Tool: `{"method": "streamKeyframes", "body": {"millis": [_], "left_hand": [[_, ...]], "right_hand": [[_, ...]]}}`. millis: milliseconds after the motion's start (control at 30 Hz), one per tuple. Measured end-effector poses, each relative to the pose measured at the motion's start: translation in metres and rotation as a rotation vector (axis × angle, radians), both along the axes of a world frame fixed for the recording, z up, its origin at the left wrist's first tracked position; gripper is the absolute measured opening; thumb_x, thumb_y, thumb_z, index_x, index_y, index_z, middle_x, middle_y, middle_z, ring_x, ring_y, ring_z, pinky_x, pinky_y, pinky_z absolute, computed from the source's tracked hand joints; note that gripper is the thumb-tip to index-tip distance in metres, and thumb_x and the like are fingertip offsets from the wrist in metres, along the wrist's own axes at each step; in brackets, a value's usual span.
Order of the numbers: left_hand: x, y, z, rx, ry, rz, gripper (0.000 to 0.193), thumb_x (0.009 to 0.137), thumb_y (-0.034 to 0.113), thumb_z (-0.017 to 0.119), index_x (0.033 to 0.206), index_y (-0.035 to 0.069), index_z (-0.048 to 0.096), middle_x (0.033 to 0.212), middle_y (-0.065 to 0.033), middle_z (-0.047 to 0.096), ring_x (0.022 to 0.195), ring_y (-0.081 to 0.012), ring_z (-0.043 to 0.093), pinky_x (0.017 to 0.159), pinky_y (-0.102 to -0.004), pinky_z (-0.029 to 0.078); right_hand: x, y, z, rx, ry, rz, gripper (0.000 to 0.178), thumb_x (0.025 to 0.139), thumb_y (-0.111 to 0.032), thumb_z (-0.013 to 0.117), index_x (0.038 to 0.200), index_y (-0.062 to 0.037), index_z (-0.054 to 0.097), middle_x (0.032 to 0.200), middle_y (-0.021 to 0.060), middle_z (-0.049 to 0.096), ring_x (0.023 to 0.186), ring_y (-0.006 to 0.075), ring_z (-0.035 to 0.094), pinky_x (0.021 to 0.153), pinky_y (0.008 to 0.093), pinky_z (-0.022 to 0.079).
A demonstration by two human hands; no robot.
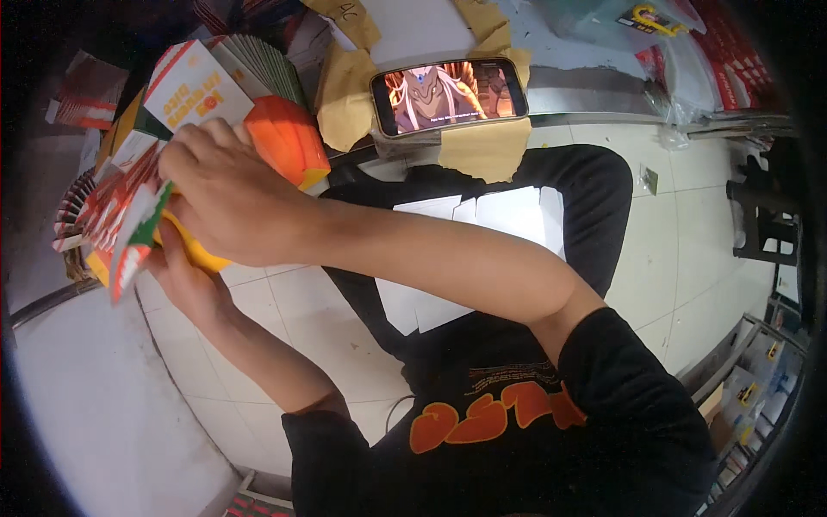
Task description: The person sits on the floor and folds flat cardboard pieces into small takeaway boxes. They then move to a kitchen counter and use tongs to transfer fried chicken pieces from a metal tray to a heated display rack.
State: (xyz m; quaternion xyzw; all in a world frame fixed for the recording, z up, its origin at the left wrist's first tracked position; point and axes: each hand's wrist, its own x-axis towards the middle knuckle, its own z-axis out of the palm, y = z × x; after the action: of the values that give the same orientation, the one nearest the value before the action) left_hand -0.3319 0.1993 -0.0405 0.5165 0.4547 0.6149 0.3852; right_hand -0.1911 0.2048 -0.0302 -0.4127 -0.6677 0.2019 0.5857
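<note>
Both hands are at the left, over a pile of printed cardboard. My left hand (191,284) is closed around a folded printed carton (139,231), white, green and red, with a yellow part (200,248) showing beside the fingers; its outer edge is blurred. Crossing over from the right, my right hand (231,185) sits just above, fingers curled in and closed; what they grip is hidden behind the knuckles. A flat white carton panel with red and yellow print (195,86) stands right behind the right hand. Next to it lies an orange folded carton (289,142).
A phone (450,96) playing a cartoon leans on a brown-taped box (487,151). White cardboard sheets (508,211) rest on my lap. Fanned green-edged cartons (263,69) stand at the far left, more red-white ones (77,202) below them. A dark crate (762,220) stands right.
</note>
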Motion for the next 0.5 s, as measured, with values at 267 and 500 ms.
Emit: {"method": "streamKeyframes", "body": {"millis": [267, 500], "left_hand": [[0.003, 0.062, -0.029, -0.156, 0.126, -0.189, 0.046, 0.100, 0.024, 0.056, 0.134, -0.003, 0.041, 0.130, -0.0136, 0.052, 0.119, -0.0199, 0.052, 0.100, -0.0319, 0.042], [0.009, 0.075, -0.029, -0.190, 0.186, -0.280, 0.051, 0.100, 0.025, 0.055, 0.138, -0.003, 0.037, 0.133, -0.0160, 0.050, 0.118, -0.0230, 0.054, 0.097, -0.0354, 0.046]], "right_hand": [[0.007, 0.052, -0.047, -0.004, -0.041, -0.182, 0.031, 0.087, -0.019, 0.056, 0.106, 0.0054, 0.059, 0.114, 0.0257, 0.058, 0.112, 0.0410, 0.050, 0.102, 0.0494, 0.033], [0.008, 0.063, -0.065, 0.026, 0.069, -0.367, 0.032, 0.083, -0.022, 0.063, 0.105, 0.0017, 0.059, 0.113, 0.0232, 0.057, 0.117, 0.0394, 0.046, 0.100, 0.0481, 0.037]]}}
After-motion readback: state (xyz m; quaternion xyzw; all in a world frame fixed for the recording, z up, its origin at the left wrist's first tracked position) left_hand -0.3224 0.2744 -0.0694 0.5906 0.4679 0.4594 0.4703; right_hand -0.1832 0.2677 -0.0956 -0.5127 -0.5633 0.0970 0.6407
